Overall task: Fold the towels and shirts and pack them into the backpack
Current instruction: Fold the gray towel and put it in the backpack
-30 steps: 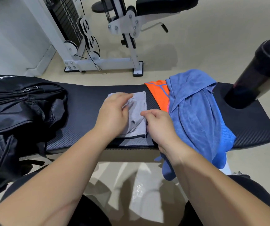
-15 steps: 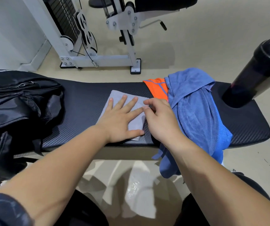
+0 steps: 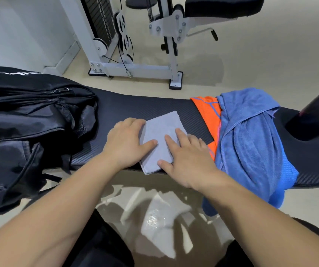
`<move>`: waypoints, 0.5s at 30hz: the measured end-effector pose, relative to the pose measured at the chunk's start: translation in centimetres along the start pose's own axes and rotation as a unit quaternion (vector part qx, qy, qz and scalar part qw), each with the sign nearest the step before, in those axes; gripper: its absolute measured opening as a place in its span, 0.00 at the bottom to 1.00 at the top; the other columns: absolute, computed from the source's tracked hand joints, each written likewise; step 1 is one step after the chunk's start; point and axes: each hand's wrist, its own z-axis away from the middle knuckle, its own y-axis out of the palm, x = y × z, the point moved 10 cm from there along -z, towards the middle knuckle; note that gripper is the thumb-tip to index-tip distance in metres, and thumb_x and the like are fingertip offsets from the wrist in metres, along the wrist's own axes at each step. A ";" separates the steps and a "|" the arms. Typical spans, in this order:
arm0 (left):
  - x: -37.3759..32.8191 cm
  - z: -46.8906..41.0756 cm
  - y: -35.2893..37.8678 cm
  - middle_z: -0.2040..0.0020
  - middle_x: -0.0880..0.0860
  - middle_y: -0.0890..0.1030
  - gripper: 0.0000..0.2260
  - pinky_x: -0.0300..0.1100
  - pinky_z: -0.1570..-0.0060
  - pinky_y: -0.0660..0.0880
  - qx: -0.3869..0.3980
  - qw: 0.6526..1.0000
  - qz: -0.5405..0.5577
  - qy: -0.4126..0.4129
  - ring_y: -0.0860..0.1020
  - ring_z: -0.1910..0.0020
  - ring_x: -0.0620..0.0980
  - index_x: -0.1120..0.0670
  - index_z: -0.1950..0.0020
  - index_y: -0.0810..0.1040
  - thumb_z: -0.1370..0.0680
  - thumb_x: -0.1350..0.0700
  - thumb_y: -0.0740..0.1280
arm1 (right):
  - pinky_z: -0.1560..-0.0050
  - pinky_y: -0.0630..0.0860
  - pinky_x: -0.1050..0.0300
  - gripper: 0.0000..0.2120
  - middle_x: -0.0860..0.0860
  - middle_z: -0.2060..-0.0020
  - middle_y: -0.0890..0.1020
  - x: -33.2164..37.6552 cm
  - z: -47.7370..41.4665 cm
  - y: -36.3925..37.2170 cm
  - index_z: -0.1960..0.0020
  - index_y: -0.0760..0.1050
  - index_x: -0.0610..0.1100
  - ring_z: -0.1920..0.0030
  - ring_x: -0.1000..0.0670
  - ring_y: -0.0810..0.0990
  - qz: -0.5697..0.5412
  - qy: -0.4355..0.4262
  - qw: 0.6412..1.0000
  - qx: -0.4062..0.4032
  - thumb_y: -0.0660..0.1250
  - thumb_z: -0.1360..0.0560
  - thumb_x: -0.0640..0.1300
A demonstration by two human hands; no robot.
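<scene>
Towel [image 3: 160, 132], gray and folded, lies on bench [image 3: 154, 105]; left hand [image 3: 126, 145] pinches its 9 o'clock edge, right hand [image 3: 191, 162] presses flat, fingers [image 3: 171, 142] straight. Backpack [image 3: 29, 122] at 9 o'clock.

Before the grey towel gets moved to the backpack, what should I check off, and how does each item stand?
1. Grey towel folded into a compact rectangle: ok.
2. Towel fully on the bench: not ok, its near corner overhangs the front edge.
3. Firm grip: cannot tell; right hand lies flat on it, left hand has its thumb on top, fingers at the towel's left edge.
4. Backpack open to receive it: cannot tell, no opening shows.
5. Stretch of bench between towel and backpack bare: ok.
6. Blue towel and orange shirt folded: not ok, both lie bunched.
</scene>
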 end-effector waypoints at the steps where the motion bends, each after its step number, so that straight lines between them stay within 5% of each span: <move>1: 0.0 0.0 0.1 0.28 0.48 0.70 0.34 0.54 0.34 0.68 0.004 1.000 0.000 0.010 0.68 0.30 0.56 0.47 0.25 0.67 0.27 0.32 0.67 | 0.25 0.54 0.38 0.38 0.47 0.20 0.50 0.5 0.7 -0.4 0.19 0.49 0.54 0.24 0.39 0.56 0.024 0.002 1.000 0.005 0.52 0.22 0.70; 4: 0.2 -0.3 1.0 0.26 0.47 0.69 0.43 0.55 0.30 0.67 0.064 0.997 0.026 0.034 0.66 0.28 0.54 0.47 0.23 0.64 0.33 0.28 0.67 | 0.39 0.66 0.41 0.32 0.47 0.32 0.68 1.6 2.5 -2.2 0.27 0.65 0.53 0.34 0.41 0.70 0.057 -0.002 0.998 0.012 0.54 0.24 0.71; 7: 0.0 -0.7 1.6 0.25 0.47 0.68 0.50 0.56 0.30 0.67 0.121 0.990 0.033 0.065 0.66 0.26 0.54 0.43 0.21 0.58 0.39 0.26 0.66 | 0.43 0.68 0.44 0.27 0.48 0.41 0.74 1.0 2.1 -5.1 0.36 0.72 0.51 0.40 0.42 0.73 0.065 0.008 0.997 -0.051 0.58 0.24 0.69; 10: -0.2 -1.6 1.7 0.25 0.47 0.69 0.50 0.57 0.31 0.68 0.145 0.986 0.029 0.071 0.66 0.27 0.55 0.40 0.21 0.56 0.40 0.27 0.69 | 0.37 0.68 0.44 0.35 0.48 0.31 0.69 -0.2 -0.4 -6.6 0.25 0.63 0.53 0.32 0.42 0.68 0.028 -0.004 0.996 -0.082 0.64 0.26 0.67; 13: -0.8 -2.6 1.6 0.27 0.47 0.70 0.48 0.55 0.31 0.69 0.161 0.984 0.038 0.072 0.66 0.28 0.56 0.41 0.21 0.59 0.37 0.33 0.76 | 0.28 0.63 0.45 0.44 0.49 0.22 0.59 -0.8 -4.0 -5.7 0.19 0.51 0.56 0.24 0.43 0.61 -0.019 -0.043 0.999 -0.020 0.70 0.27 0.63; 15: -1.1 -3.0 1.3 0.28 0.47 0.71 0.48 0.55 0.31 0.69 0.161 0.983 0.037 0.075 0.66 0.29 0.56 0.42 0.22 0.61 0.38 0.35 0.78 | 0.29 0.65 0.44 0.45 0.50 0.24 0.63 -1.2 -5.4 -4.8 0.19 0.51 0.58 0.26 0.42 0.64 -0.022 -0.062 0.998 0.010 0.72 0.28 0.61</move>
